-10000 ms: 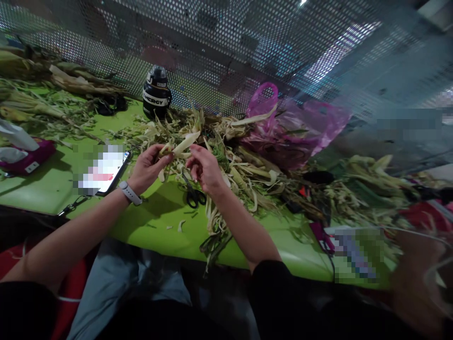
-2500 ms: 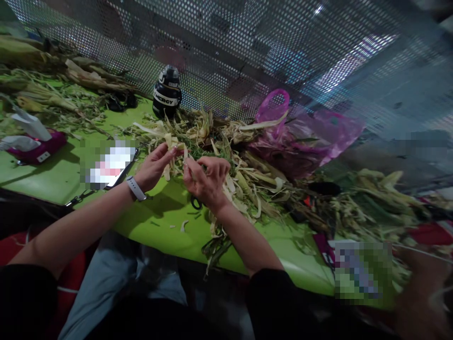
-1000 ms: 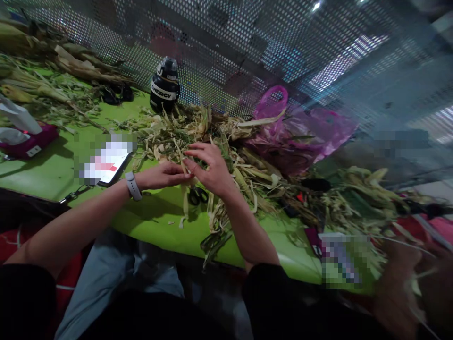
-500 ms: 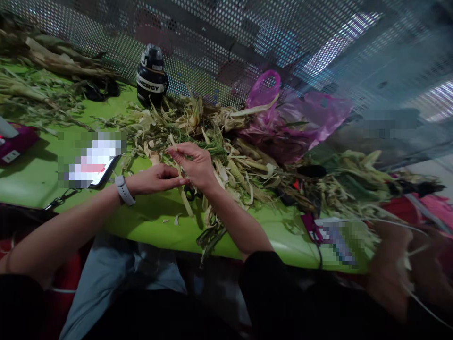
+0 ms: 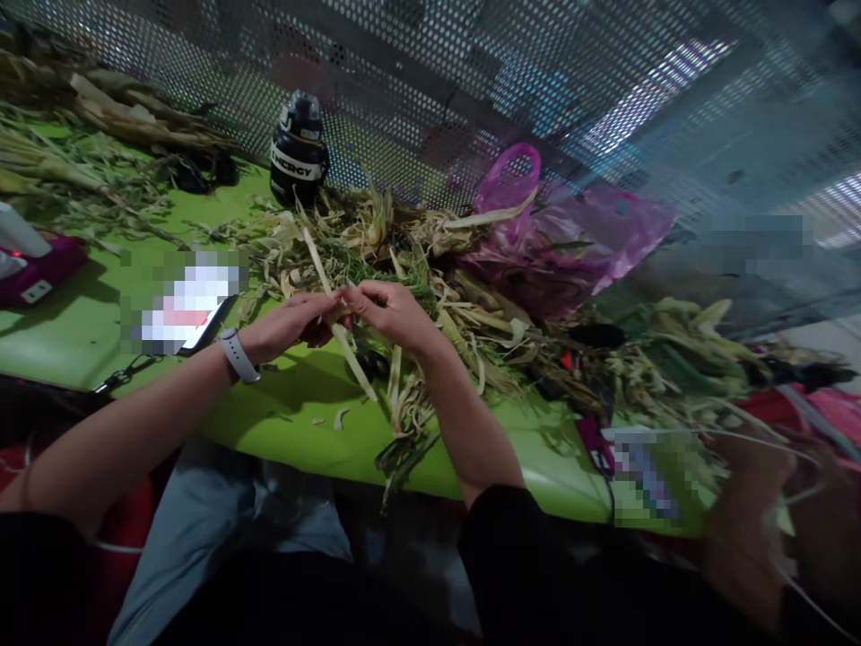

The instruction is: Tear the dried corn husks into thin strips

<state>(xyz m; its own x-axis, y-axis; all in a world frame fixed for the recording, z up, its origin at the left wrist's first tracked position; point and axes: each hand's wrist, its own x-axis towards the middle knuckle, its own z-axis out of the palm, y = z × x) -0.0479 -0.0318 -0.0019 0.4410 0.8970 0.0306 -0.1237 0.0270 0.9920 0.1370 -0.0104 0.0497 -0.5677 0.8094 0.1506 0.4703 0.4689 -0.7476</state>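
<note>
My left hand (image 5: 296, 321), with a pale watch on its wrist, is closed at the fingertips on a long pale plant strip (image 5: 317, 260). My right hand (image 5: 390, 312) meets it there, thumb and fingers pinched on the same strip. The strip slants between the hands, its upper end over the pile and its lower end hanging toward the green tabletop (image 5: 289, 395). Right behind the hands spreads a heap of dried husks and leaves (image 5: 377, 224). A black rounded object (image 5: 371, 362) lies just below the hands, partly hidden, its kind unclear.
A black bottle (image 5: 296, 161) stands behind the heap, with a pink plastic bag (image 5: 571, 242) to its right. On the left lie a phone (image 5: 192, 305) and a purple power strip (image 5: 50, 269). Another person's arm (image 5: 746, 502) shows at right. A perforated metal screen (image 5: 417, 81) rises behind.
The hands have come together at the strip. My left hand's fingers have risen and straightened, and my right hand has shifted slightly down and right. The view has shifted a little.
</note>
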